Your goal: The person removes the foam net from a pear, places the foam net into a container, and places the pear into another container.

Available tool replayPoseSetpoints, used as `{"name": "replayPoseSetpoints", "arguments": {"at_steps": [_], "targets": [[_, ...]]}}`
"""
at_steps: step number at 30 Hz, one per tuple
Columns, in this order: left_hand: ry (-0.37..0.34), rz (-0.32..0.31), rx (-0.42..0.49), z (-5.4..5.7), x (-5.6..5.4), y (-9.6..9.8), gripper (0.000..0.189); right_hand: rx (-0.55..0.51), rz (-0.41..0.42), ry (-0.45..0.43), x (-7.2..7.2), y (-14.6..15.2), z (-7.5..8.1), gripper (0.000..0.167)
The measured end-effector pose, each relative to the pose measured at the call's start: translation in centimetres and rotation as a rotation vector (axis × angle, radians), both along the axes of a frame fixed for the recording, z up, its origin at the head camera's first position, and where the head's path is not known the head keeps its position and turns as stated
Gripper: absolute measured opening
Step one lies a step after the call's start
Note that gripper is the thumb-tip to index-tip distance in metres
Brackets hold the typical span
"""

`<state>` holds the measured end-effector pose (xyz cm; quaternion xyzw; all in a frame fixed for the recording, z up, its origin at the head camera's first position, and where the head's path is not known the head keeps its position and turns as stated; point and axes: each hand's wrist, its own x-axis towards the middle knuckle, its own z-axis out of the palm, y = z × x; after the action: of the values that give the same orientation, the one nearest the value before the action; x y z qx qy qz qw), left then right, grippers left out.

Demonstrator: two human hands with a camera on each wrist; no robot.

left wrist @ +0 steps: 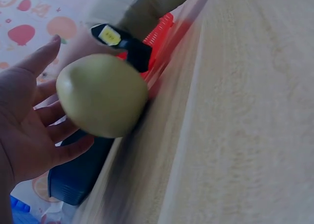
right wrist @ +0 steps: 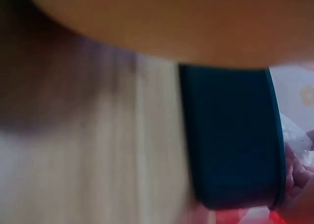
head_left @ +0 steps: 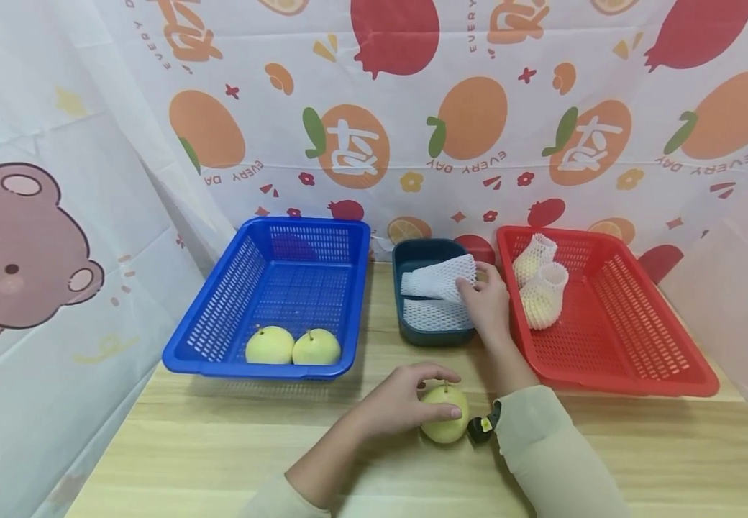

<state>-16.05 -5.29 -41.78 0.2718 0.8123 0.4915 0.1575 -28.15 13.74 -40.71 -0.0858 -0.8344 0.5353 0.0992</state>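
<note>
Fingers of the right hand [head_left: 489,306] pinch one end of a white foam net [head_left: 437,279] — a second net [head_left: 437,316] lies just below, in the dark green tray [head_left: 439,337]. Nearer the wearer, the left hand's [head_left: 396,403] loosely spread fingers arc around a pear [head_left: 444,426]. Right of the pinch, a red basket [head_left: 698,385]; farther left, a blue one [head_left: 219,367]. Lifting one net singly — gently, pear steadied — looks best.

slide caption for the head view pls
Left hand at a pear, right hand pinching a white foam fruit net at a teal bin between a blue basket and a red basket.
</note>
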Motion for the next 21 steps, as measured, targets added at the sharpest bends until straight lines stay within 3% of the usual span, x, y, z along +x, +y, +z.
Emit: {"name": "replayPoseSetpoints", "arguments": {"at_steps": [8,16,21], "targets": [[0.09,-0.014,0.01,-0.4,0.0,0.2,0.036,0.18,0.08,-0.087,-0.8,-0.7,0.3,0.067],[0.072,-0.011,0.008,-0.5,0.0,0.2,0.035,0.699,0.082,-0.129,-1.8,-1.0,-0.3,0.07],[0.078,-0.016,-0.001,-0.7,0.0,0.4,0.034,0.794,0.037,-0.094,-2.0,-1.0,-1.0,0.086]]}}
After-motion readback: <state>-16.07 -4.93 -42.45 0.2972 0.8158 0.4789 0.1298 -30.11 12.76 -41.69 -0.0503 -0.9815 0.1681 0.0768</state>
